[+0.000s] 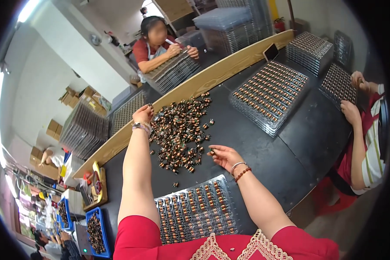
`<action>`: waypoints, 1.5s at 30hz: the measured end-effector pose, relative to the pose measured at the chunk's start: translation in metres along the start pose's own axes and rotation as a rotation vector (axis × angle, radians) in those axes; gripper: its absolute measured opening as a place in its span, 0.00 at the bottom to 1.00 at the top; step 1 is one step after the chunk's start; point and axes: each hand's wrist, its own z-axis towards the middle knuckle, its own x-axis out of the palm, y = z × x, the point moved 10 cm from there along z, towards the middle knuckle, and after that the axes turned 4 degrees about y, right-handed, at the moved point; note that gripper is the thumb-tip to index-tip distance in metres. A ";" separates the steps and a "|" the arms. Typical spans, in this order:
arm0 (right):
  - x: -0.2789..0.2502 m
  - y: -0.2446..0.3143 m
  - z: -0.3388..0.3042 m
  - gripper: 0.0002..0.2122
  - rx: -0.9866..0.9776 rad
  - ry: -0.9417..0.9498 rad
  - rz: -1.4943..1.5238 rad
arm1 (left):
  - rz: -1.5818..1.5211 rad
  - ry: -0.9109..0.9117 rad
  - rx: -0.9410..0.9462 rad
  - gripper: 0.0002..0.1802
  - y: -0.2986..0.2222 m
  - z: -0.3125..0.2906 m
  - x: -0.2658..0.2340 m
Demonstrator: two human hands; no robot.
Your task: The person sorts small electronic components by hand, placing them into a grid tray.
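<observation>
A loose pile of small copper-wound coils (177, 130) with dark ends lies on the black table in front of me. At the pile's far left edge is my left hand (143, 114), its fingers pinched on a small dark coil. My right hand (226, 157), to the right of the pile, holds another small coil (212, 151) between thumb and fingertips. Close to my body sits a clear plastic tray (229, 208), with rows of coils standing in its pockets. One stray coil (175, 184) lies between the pile and this tray.
A stack of filled trays (268, 97) stands at the right, beside a co-worker's hands (351, 110) on another tray (339, 86). A wooden board (225, 63) edges the table's far side; a person behind it handles stacked trays (173, 71). Blue bins (100, 212) stand left.
</observation>
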 end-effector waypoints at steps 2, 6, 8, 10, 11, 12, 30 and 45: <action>0.001 -0.002 0.000 0.14 0.010 0.009 0.009 | 0.023 0.001 0.005 0.13 -0.005 0.005 0.006; 0.002 -0.002 0.002 0.14 0.005 0.008 0.022 | 0.073 -0.008 0.014 0.11 -0.013 0.012 0.008; 0.002 0.000 0.002 0.13 -0.001 -0.003 0.024 | 0.075 0.006 0.022 0.09 -0.015 0.014 0.008; 0.002 -0.001 0.002 0.13 -0.002 -0.004 0.029 | 0.080 0.028 0.004 0.09 -0.013 0.013 0.008; 0.002 -0.001 0.002 0.13 -0.003 -0.004 0.034 | 0.085 0.050 -0.013 0.09 -0.012 0.012 0.009; 0.002 0.000 0.002 0.13 -0.001 -0.003 0.034 | 0.085 0.049 -0.013 0.09 -0.012 0.010 0.010; 0.001 0.000 0.001 0.13 0.002 0.001 0.041 | -0.119 0.462 0.006 0.15 -0.006 -0.019 0.052; 0.002 -0.001 0.002 0.13 -0.004 0.007 0.037 | -0.114 0.479 -0.042 0.11 -0.020 -0.029 0.065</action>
